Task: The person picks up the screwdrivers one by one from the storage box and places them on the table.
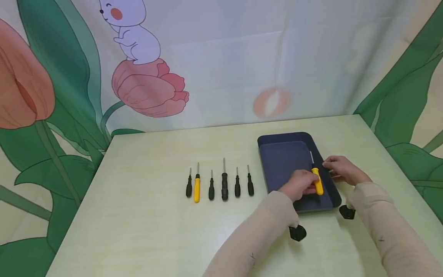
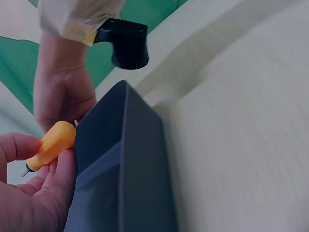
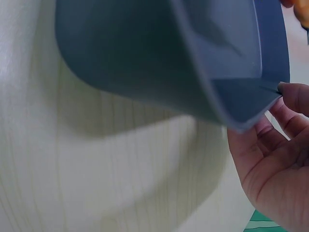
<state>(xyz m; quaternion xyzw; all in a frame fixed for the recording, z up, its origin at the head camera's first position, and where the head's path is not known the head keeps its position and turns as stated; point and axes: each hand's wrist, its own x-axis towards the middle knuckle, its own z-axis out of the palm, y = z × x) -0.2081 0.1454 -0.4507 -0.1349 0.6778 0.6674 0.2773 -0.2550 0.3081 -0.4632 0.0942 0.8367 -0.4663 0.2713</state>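
My left hand [image 1: 300, 184] pinches the yellow handle of a screwdriver [image 1: 317, 181] between thumb and fingers, over the right part of a dark blue-grey tray [image 1: 282, 165]. Its thin shaft points toward the back of the table. In the left wrist view the yellow screwdriver [image 2: 57, 142] shows between thumb and fingertips, above the tray's wall [image 2: 145, 159]. At the tray's right side, my right hand [image 1: 347, 170] grips the rim. The right wrist view has that hand [image 3: 277, 159] with its thumb inside the rim and fingers outside the tray wall [image 3: 130, 53].
Left of the tray, several screwdrivers lie in a row, shafts toward the back: a yellow one [image 1: 197, 188] and black ones such as the longest [image 1: 224, 186]. They rest on a pale wooden table [image 1: 145, 231]. Behind it hangs a printed curtain [image 1: 225, 69].
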